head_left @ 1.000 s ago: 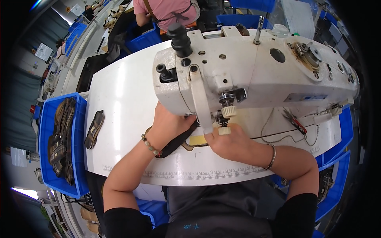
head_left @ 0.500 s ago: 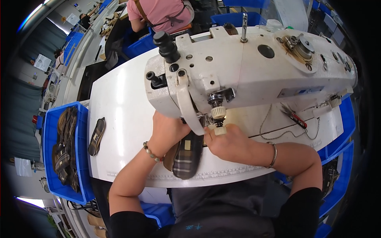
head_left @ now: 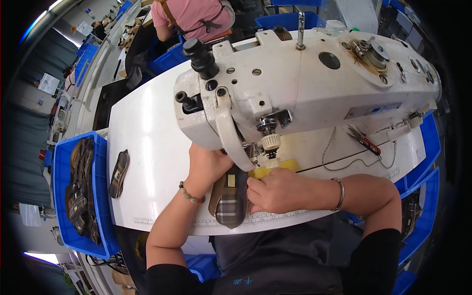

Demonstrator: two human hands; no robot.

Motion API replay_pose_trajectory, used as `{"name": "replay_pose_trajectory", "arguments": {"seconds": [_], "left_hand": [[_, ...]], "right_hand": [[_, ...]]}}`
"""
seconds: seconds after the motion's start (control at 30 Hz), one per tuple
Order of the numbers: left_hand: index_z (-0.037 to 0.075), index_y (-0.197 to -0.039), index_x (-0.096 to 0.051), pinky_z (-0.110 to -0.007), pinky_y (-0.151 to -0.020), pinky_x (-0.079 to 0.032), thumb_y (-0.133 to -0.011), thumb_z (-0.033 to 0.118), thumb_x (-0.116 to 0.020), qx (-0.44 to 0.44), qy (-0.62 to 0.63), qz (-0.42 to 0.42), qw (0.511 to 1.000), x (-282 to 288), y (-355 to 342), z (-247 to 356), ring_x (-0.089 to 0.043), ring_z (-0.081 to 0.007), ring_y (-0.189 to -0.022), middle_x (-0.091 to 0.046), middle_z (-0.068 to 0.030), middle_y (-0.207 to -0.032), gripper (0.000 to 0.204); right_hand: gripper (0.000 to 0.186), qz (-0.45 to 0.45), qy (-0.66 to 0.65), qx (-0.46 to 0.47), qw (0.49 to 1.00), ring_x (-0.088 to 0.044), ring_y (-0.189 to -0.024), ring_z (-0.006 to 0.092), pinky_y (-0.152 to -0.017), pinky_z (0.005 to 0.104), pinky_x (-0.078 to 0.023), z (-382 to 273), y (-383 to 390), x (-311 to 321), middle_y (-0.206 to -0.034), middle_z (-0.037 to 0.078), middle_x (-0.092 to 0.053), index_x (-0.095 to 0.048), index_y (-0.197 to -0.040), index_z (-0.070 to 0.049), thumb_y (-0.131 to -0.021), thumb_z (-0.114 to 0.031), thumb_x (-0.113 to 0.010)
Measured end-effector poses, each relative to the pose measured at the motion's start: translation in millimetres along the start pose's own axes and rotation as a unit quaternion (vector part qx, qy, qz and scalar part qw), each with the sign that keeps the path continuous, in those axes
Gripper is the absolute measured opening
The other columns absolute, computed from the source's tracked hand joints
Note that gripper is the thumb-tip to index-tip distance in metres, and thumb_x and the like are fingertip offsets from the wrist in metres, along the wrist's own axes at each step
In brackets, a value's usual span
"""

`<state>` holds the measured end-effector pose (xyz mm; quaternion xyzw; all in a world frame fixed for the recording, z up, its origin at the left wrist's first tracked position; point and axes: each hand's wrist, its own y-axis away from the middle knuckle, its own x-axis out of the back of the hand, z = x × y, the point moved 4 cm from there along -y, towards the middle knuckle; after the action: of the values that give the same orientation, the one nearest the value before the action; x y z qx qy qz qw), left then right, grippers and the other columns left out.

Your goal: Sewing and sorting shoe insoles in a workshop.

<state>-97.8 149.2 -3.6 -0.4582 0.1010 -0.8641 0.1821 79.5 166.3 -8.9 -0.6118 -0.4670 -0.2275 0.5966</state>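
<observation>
Head view: apparently midway, with plaid piece at sewing machine between left hand and right hand, grips unclear, others apparently left in bin.

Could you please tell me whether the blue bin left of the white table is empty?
Not empty: the blue bin holds plaid pieces, visible through its open top; their depth I cannot tell.

Blue characters on the apron; ruler marks along the near edge of the counter; plate on the sewing machine unreadable.
</observation>
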Motion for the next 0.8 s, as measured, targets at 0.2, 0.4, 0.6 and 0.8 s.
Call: {"name": "replay_pose_trajectory", "arguments": {"seconds": [0.2,0.4,0.6,0.8], "left_hand": [[0.008,-0.093,-0.072,-0.039,-0.061,-0.051,-0.07,0.023,-0.08,-0.007,-0.026,0.03,0.999,3,2,4,-0.065,-0.0311,-0.07,-0.069,-0.0108,-0.081,0.03],[0.009,-0.094,-0.072,-0.039,-0.062,-0.05,-0.069,0.025,-0.081,0.0,-0.037,0.015,0.999,4,0,8,-0.064,-0.0298,-0.07,-0.068,-0.0094,-0.078,0.031],[0.009,-0.094,-0.073,-0.04,-0.064,-0.05,-0.068,0.025,-0.081,-0.006,-0.064,0.017,0.998,6,3,9,-0.064,-0.0294,-0.072,-0.068,-0.0087,-0.08,0.032],[0.008,-0.094,-0.073,-0.036,-0.061,-0.05,-0.069,0.006,-0.074,-0.202,-0.144,-0.073,0.966,4,21,36,-0.064,-0.0252,-0.07,-0.064,-0.0067,-0.081,0.025]], "right_hand": [[0.015,0.056,0.124,0.022,0.99,-0.057,-0.05,0.0151,-0.041,0.0286,-0.042,-3,-3,-10,-0.067,0.007,-0.053,-0.061,-0.074,-0.004,-0.071,-0.019,-0.063],[0.013,0.01,0.144,0.019,0.989,-0.055,-0.049,0.016,-0.041,0.0292,-0.042,3,-2,-17,-0.065,0.012,-0.057,-0.059,-0.066,-0.005,-0.065,-0.019,-0.061],[0.014,-0.004,0.143,-0.001,0.99,-0.055,-0.051,0.0168,-0.041,0.0293,-0.042,1,2,-8,-0.065,0.012,-0.057,-0.059,-0.064,-0.005,-0.064,-0.019,-0.061],[0.017,-0.02,0.153,-0.027,0.988,-0.059,-0.055,0.0187,-0.043,0.0295,-0.044,-8,1,-7,-0.071,0.019,-0.063,-0.065,-0.066,-0.002,-0.066,-0.019,-0.061]]}}
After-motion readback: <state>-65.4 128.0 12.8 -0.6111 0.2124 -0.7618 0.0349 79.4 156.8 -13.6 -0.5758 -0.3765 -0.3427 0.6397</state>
